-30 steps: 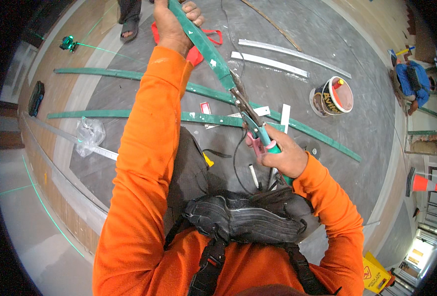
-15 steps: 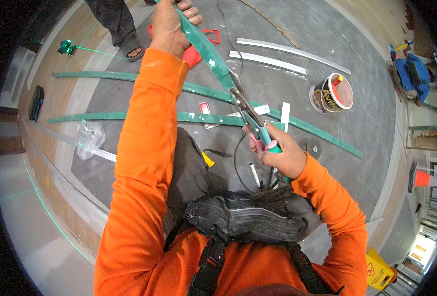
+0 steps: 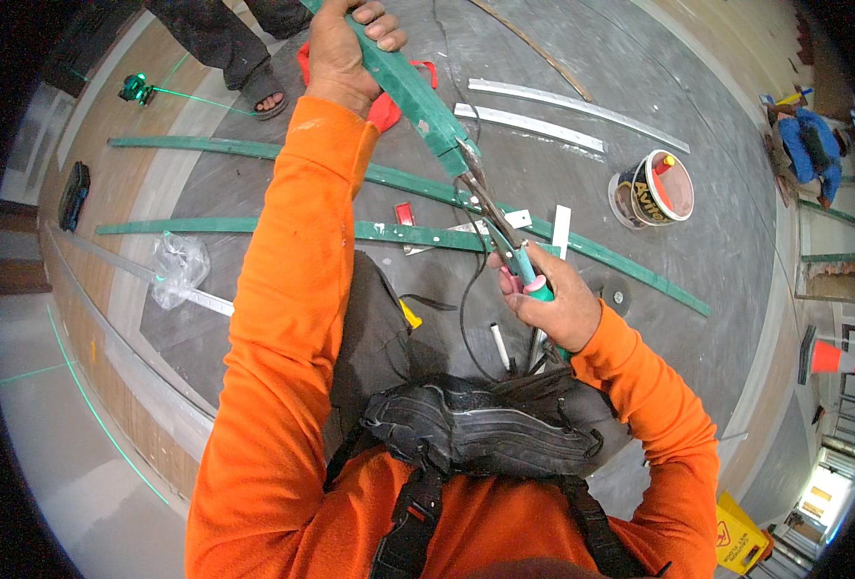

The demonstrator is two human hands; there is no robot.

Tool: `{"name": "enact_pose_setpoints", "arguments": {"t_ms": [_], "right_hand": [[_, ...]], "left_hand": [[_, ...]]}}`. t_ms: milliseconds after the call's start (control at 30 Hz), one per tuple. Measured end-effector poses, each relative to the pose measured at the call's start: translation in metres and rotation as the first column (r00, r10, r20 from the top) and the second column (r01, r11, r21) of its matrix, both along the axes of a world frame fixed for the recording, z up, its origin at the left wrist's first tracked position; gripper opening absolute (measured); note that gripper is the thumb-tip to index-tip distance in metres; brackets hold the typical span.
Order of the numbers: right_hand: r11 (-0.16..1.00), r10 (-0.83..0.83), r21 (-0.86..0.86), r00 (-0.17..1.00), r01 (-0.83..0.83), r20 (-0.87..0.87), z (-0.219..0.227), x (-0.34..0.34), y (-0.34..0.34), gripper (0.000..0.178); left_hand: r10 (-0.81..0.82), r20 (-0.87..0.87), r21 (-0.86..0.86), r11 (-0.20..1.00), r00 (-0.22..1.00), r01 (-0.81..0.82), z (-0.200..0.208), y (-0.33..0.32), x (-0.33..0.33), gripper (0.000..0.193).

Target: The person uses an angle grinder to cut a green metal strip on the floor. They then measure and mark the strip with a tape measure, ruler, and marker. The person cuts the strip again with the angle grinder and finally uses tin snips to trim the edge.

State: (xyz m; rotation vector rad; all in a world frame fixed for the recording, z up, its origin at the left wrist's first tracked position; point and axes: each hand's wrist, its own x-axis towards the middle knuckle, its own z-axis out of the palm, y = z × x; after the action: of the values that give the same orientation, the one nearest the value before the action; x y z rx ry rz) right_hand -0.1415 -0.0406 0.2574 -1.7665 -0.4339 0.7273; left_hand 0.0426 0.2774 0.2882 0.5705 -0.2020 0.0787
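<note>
My left hand is closed around a green metal channel, raised above the floor and slanting down to the right. In my right hand is a pair of metal snips with teal and pink handles, its fingers wrapped round the grips. The snips' blades reach up to the channel's lower end and overlap its right edge. How far they bite into the metal is too small to tell. Beneath lie two long green channels, a far one and a near one.
Two pale metal strips lie ahead, left of a bucket holding a red-and-yellow thing. A laser level casts green lines at far left, near another person's foot. A clear plastic bag and a black cable lie closer.
The snips' blades now lie further over the channel's end. Both hands keep their holds. The whole view has shifted slightly, and the other person's legs stand a little differently.
</note>
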Motion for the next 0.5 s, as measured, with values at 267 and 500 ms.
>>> {"name": "enact_pose_setpoints", "arguments": {"t_ms": [267,500], "right_hand": [[0.994,0.012,-0.110,0.975,0.012,0.223,-0.001,0.001,0.000,0.030],[0.993,-0.011,-0.109,0.977,0.035,0.214,0.001,0.002,0.002,0.025]], "left_hand": [[-0.042,0.045,0.011,0.999,0.998,0.042,0.003,0.001,-0.002,0.016],[0.172,-0.095,-0.009,0.985,0.981,-0.173,0.017,-0.024,-0.017,0.014]]}}
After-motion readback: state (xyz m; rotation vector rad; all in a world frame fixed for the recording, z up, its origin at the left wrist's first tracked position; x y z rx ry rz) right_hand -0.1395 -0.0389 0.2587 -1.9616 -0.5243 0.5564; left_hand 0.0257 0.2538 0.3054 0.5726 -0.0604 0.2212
